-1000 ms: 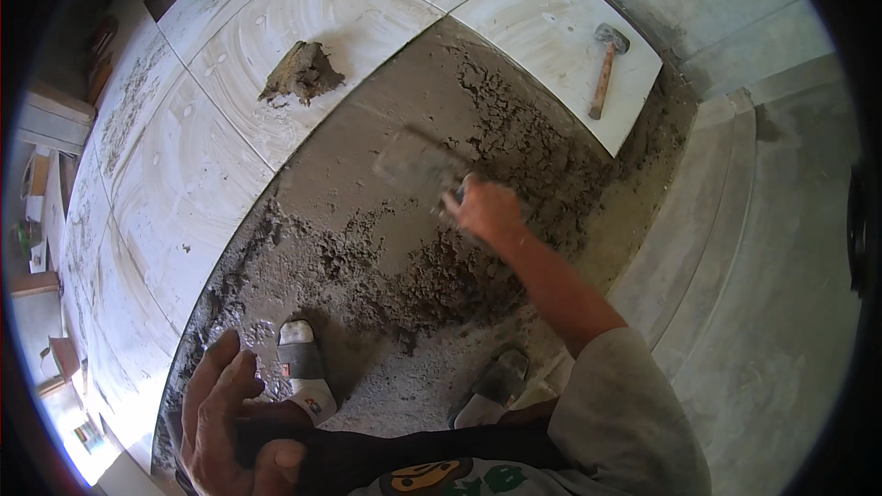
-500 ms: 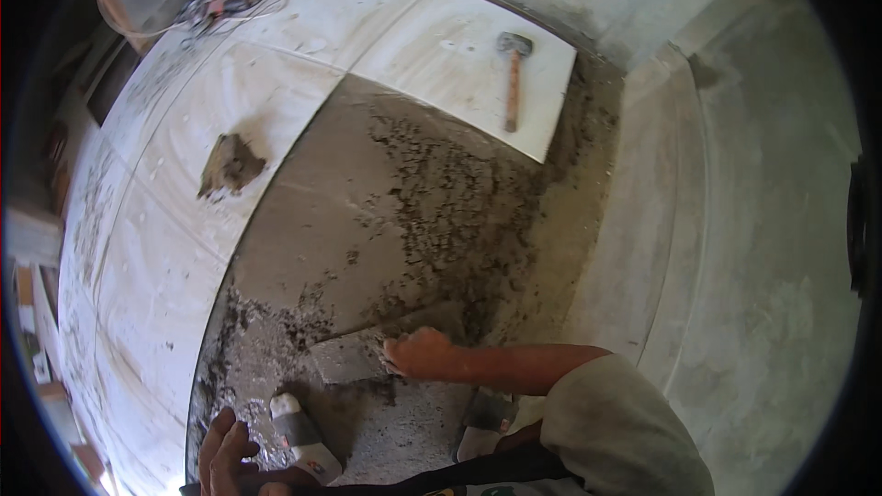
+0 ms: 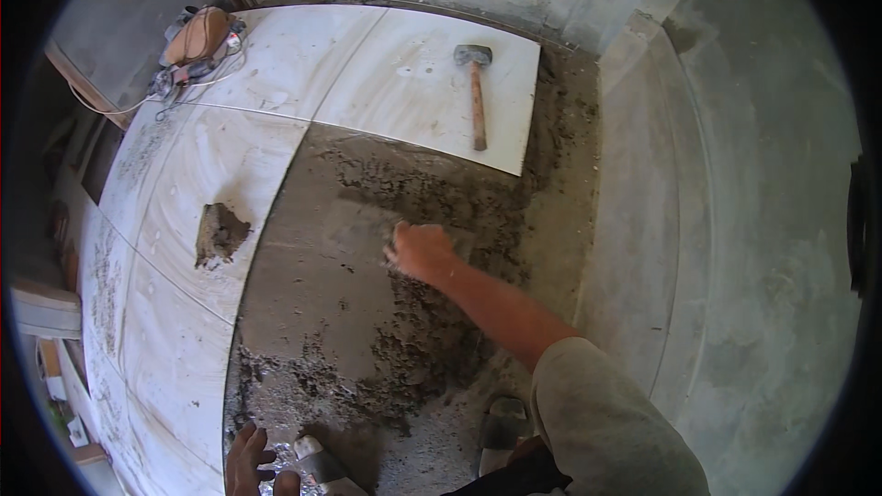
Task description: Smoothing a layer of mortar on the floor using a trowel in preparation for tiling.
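your right hand clamped on trowel, flat to smooth mortar | left hand spread by sandal, bracing | mallet parked on tile

One hammer, one mortar lump, two sandals, two hands, one trowel.

Pale cream floor tiles with faint beige veining; dark grey-brown mortar bed, smooth and lighter grey where spread. Hammer: dull grey head, reddish-brown wooden handle. Grey-brown mortar lump on a tile. Tan-orange bag. Grey sleeve. Pale grey concrete wall.
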The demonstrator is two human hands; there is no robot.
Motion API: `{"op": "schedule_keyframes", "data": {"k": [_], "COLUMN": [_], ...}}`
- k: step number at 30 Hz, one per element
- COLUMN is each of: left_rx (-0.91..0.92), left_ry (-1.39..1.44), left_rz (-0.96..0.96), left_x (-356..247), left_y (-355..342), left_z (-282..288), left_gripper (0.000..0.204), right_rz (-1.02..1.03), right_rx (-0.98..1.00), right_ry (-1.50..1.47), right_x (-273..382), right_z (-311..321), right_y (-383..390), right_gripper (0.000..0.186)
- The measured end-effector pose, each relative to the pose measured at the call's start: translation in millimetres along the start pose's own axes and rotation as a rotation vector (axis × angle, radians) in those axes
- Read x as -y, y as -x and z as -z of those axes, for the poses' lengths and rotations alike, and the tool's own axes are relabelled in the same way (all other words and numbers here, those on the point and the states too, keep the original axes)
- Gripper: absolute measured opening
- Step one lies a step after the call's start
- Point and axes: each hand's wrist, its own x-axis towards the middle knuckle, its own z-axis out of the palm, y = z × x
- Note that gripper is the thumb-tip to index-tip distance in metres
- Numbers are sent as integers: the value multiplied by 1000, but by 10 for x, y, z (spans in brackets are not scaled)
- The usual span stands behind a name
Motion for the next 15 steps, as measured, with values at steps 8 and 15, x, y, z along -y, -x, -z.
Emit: {"op": "schedule_keyframes", "data": {"k": [8,15], "left_rx": [-61,-68], "left_ry": [-93,3], "left_rz": [-46,-9], "left_x": [79,142], "left_y": [160,294], "left_z": [118,258], "left_gripper": [56,58], "right_rz": [-346,-405], "right_rx": [34,73], "right_ry": [-55,-45], "right_x": [-179,-305], "right_z": [377,407], "right_y": [-270,-17], "right_gripper": [40,44]}}
